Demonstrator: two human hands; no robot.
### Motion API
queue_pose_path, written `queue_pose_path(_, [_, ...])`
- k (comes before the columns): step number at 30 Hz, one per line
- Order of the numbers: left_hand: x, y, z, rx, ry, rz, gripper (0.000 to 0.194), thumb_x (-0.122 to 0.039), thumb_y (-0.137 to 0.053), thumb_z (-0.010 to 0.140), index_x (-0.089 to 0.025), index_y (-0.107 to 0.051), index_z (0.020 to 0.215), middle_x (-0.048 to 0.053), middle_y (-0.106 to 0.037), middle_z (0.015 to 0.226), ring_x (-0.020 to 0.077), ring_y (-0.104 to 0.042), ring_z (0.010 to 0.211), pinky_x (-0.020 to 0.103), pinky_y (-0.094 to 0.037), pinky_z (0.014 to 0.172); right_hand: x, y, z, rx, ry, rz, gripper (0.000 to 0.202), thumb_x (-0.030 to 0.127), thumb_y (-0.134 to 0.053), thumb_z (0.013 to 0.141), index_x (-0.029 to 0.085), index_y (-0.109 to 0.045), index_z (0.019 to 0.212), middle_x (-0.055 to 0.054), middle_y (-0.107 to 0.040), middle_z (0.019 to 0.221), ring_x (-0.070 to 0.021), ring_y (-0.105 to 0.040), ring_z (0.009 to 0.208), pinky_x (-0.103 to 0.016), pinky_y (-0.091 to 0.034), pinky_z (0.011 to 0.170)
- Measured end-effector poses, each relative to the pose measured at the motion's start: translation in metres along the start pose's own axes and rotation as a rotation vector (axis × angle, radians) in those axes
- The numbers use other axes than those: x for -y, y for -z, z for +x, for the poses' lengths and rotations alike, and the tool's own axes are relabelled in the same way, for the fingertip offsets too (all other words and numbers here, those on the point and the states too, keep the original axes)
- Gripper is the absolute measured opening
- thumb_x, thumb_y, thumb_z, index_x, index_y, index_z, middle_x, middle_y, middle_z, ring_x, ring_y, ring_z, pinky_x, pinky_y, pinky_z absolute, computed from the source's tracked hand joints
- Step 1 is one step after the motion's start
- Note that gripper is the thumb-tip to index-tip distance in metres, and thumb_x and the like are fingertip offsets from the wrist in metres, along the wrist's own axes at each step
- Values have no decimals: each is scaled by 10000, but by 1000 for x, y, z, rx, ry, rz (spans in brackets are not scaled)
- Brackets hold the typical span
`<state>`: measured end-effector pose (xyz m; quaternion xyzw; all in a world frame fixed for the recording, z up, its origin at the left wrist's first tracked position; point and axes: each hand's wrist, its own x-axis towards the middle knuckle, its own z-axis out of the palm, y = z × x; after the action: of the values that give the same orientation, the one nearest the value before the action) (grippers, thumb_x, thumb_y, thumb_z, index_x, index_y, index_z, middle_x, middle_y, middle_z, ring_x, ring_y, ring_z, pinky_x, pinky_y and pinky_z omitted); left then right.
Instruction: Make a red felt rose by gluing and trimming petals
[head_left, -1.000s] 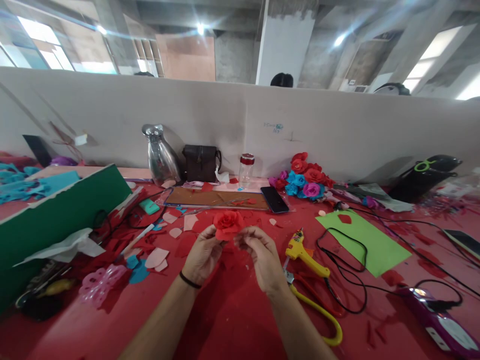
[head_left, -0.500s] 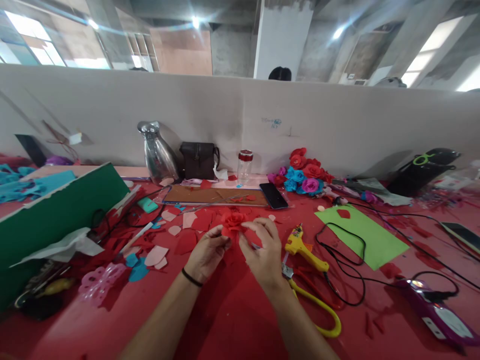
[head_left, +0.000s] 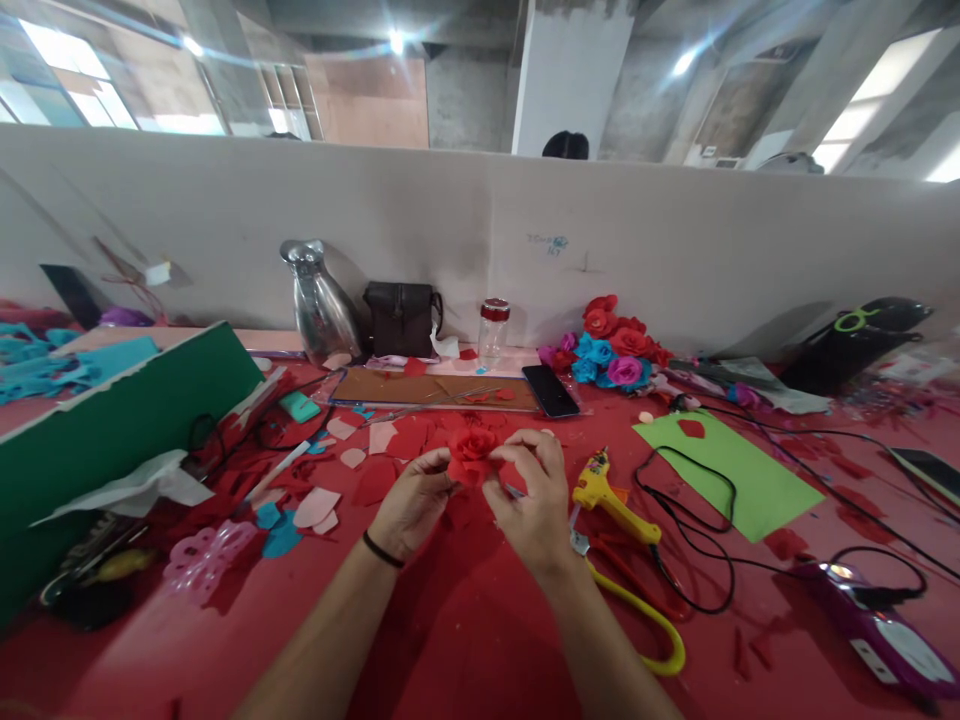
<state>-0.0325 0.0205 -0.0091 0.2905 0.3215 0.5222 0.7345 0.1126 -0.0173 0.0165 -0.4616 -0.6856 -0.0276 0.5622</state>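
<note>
A red paper rose (head_left: 472, 450) is held above the red table, between my two hands. My left hand (head_left: 417, 502) pinches its left and lower side; a dark band circles that wrist. My right hand (head_left: 534, 500) grips a petal on the right side between thumb and fingers. The flower's underside is partly hidden by my fingers. Red and pink paper petals (head_left: 373, 481) lie just behind and left of my left hand. To the right of my right hand rests a yellow glue gun (head_left: 607, 497), with yellow-handled scissors (head_left: 660, 640) in front of it.
A bunch of finished paper roses (head_left: 615, 345) stands at the back, near a phone (head_left: 551, 390) and a glass jar (head_left: 493, 335). Black cables (head_left: 686, 535) cross the right side by green paper (head_left: 742, 485). A green board (head_left: 135, 450) leans at left; a steel jug (head_left: 322, 310) stands behind.
The rose has turned so its open face shows more toward me. Both hands keep their hold, with only small finger shifts; the whole view has slid slightly.
</note>
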Motion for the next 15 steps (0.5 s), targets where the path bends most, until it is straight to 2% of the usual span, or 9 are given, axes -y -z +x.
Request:
queue_pose_path(5, [0,2,0,18,21,-11,229,23,-665,510,-145,-697,662,-1,-674,625,103,-597,577,199,-459,596,-1,3,2,-8,37,-18,197,61,-543,730,228,-595,819,-41,-506,935,-212,-492,889,-379,-440,788])
queue_pose_path(9, [-1,7,2,-10,9,2,246,26,-672,500,-144,-702,675,-9,-657,601,94,-580,541,199,-455,572,1,6,3,-16,44,6,193,46,-534,719,224,-579,780,-42,-494,944,-212,-496,893,-383,-442,789])
queue_pose_path(15, [-5,7,0,-25,-37,92,233,-1,-705,509,-161,-724,678,2,-683,644,93,-583,565,188,-453,574,5,8,1,58,132,5,312,60,-573,721,244,-610,971,-57,-468,1089,-227,-474,981,-410,-433,850])
